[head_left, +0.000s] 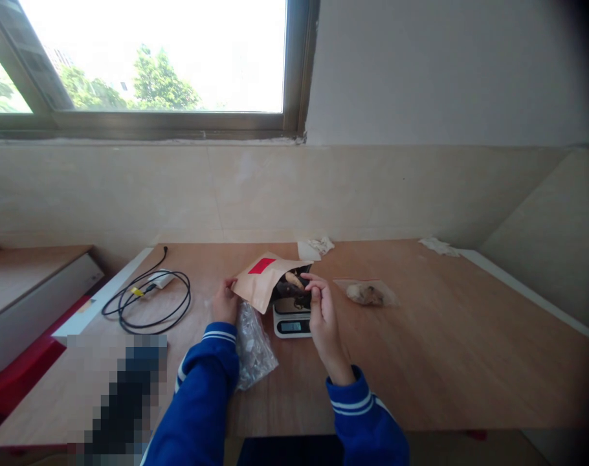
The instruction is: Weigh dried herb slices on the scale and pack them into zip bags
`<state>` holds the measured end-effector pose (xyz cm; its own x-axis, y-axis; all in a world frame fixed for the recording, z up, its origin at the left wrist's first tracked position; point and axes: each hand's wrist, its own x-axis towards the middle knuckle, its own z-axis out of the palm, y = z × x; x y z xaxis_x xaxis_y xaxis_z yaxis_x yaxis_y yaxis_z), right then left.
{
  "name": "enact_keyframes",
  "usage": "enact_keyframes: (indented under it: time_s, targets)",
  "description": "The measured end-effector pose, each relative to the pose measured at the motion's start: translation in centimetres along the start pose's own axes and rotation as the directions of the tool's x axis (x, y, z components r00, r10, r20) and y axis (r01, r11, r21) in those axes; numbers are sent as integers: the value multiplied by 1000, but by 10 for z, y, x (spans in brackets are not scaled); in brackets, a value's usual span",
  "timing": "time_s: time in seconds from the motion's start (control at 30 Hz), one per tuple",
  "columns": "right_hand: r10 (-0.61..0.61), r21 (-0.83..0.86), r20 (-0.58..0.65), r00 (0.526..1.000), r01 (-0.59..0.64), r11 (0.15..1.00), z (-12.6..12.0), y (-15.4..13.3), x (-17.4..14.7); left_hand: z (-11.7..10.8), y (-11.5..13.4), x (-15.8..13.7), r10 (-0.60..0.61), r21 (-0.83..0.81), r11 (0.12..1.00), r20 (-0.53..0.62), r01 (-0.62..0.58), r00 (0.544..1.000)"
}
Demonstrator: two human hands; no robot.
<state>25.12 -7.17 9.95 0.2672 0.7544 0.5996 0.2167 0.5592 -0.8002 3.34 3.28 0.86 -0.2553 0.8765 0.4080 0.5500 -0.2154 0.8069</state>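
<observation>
A tan paper bag with a red label is tilted over a small white digital scale, its open mouth facing right. My left hand is closed on the bag's lower left end. At the mouth, my right hand has its thumb and fingers pinched together; whether they grip the rim or a piece from inside is unclear. A tan, elongated piece shows in the dark opening beside those fingertips. Dark bits lie on the scale's pan, partly hidden by the bag and hand. Below my left hand lies a crumpled clear plastic bag.
To the right, a clear zip bag holds pale and brown lumps. A coiled black cable with a white adapter lies left. Crumpled white paper sits at the wooden table's back edge, against the wall.
</observation>
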Motion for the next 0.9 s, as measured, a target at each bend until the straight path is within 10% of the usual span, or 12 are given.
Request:
enact_keyframes:
  time_s: [0.53,0.9]
  targets:
    - [168,205,-75,983,-150,967,7,6,25,2,-10,4,1,-45,999,5,-1,1000]
    - [478,717,-131,869,-249,651,-14,65,24,4,-16,6,-19,-58,998,-8,18,1000]
